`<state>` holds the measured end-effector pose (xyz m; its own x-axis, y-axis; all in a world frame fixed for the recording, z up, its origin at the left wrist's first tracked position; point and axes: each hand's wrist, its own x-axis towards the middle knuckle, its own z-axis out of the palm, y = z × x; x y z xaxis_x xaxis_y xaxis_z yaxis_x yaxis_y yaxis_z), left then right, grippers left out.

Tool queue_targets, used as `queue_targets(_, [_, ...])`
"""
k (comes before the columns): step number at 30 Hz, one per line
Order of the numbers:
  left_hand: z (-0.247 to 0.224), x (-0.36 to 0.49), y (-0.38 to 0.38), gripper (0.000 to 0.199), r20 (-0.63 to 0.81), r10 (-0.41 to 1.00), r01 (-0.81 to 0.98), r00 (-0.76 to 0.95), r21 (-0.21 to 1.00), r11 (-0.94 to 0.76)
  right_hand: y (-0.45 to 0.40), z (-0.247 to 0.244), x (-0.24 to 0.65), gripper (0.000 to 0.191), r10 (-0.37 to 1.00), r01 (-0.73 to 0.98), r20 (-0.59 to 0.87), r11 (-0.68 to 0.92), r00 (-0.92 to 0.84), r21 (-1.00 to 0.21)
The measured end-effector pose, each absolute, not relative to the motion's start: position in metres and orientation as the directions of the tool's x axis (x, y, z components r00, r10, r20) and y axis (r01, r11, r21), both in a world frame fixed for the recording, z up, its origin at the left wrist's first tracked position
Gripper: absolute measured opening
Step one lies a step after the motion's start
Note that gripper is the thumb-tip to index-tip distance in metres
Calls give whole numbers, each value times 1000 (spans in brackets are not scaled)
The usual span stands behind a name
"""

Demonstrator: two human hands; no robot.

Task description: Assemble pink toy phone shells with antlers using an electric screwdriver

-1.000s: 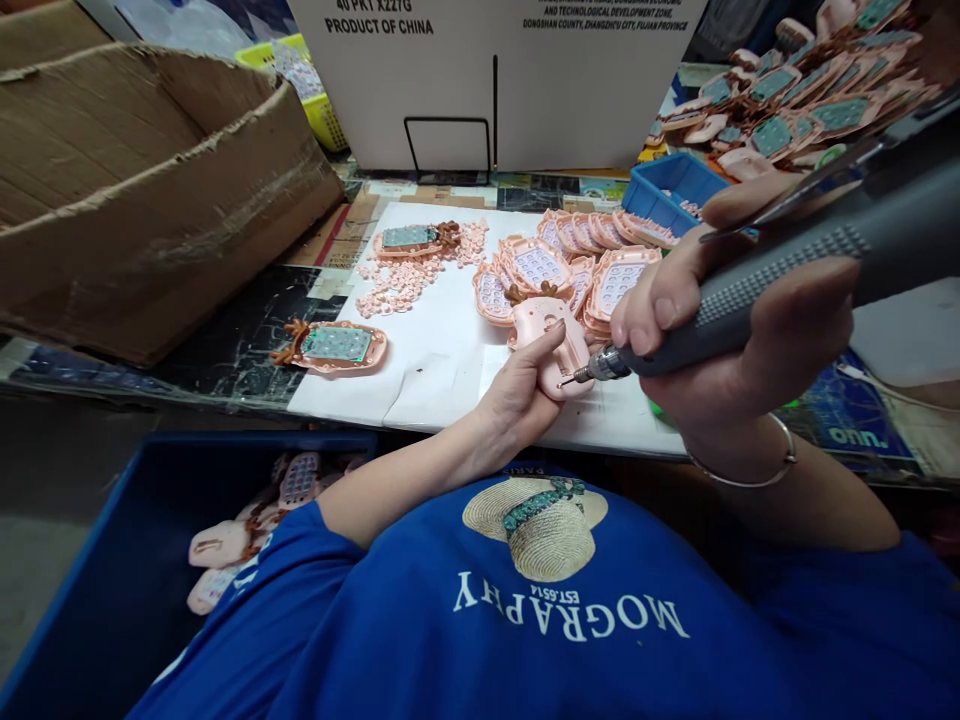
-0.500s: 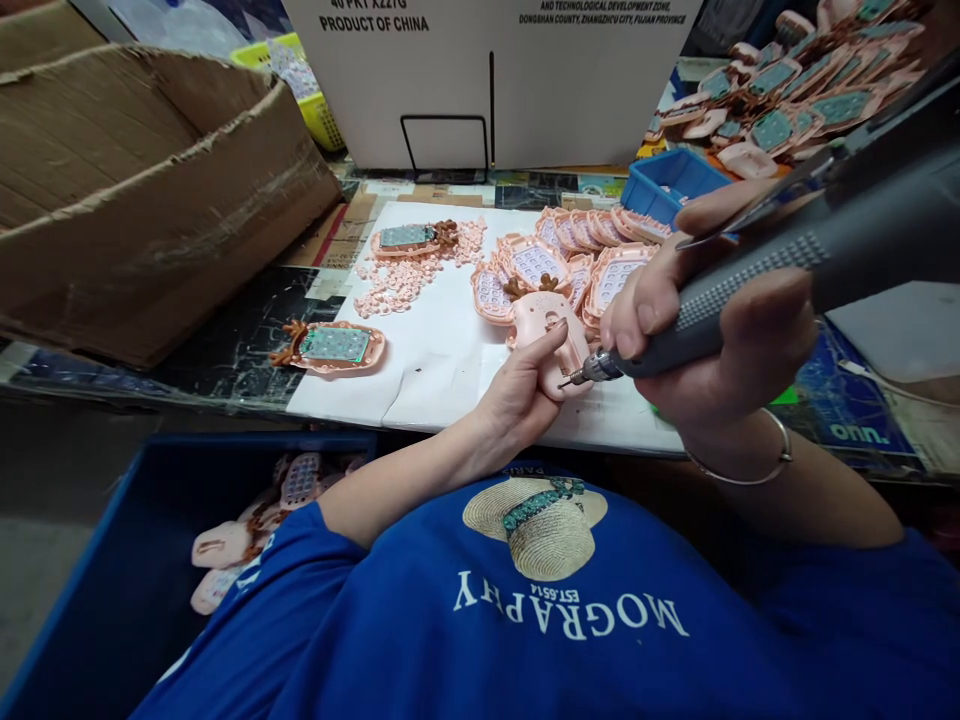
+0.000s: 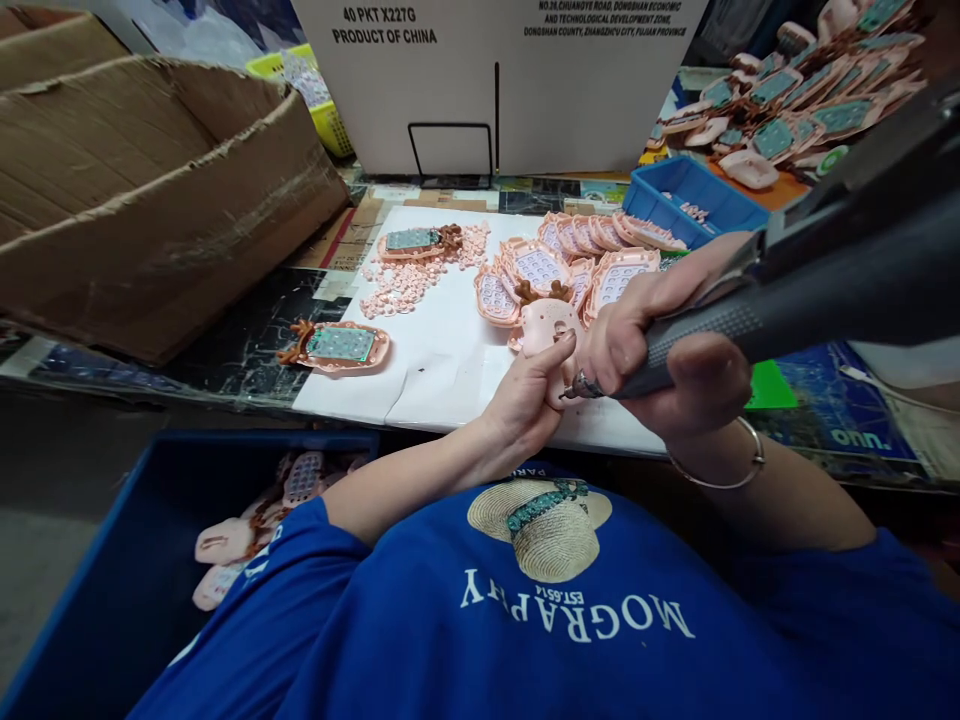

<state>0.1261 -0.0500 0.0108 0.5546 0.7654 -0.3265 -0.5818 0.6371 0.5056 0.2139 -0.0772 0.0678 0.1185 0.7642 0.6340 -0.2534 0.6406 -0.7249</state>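
My left hand grips a pink plastic toy casing with brown antlers, its thumb pressed on the face. A dark grey electric screwdriver is wrapped in my right hand; its bit meets the lower end of the casing, beside the left fingers. Whether a screw sits under the tip is too small to tell. Behind the casing lie several pink shells with white button pads. Two antlered half casings with green circuit boards lie to the left, one near and one farther back by small pink pieces.
A cardboard box stands on the left, and a white carton at the back. A blue tray holds small parts. Circuit-board casings are heaped at the far right. Below the table edge, a blue bin contains pink casings.
My right hand and the screwdriver have shifted left and slightly down, with the bit at the casing's lower end. My left hand still holds the casing. The view has moved slightly.
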Motion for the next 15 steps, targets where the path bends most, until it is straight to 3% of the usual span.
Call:
queue_targets(3, [10,122,-53,18,-270,732,-505,626,574,644,-80,77,217,29,810,-307,575,578,110,-756])
queue_targets(6, [13,116,-57,31,-252,670,-391,699,649,652,-89,94,236,34,855,-292,515,477,-65,-829])
queue_targets(8, [14,111,-58,40,-267,630,-307,730,695,650,-97,103,252,30,817,-234,529,482,-229,-844])
queue_targets(10, [12,103,-56,49,-280,618,-223,735,761,610,-105,104,267,29,798,-166,553,527,-241,-833])
queue_targets(13, [4,85,-49,50,-157,658,-75,736,948,309,-115,91,283,30,769,-20,630,635,106,-772])
queue_targets(15, [-1,71,-43,39,30,700,25,714,997,-69,-121,78,292,38,706,303,669,602,231,-739])
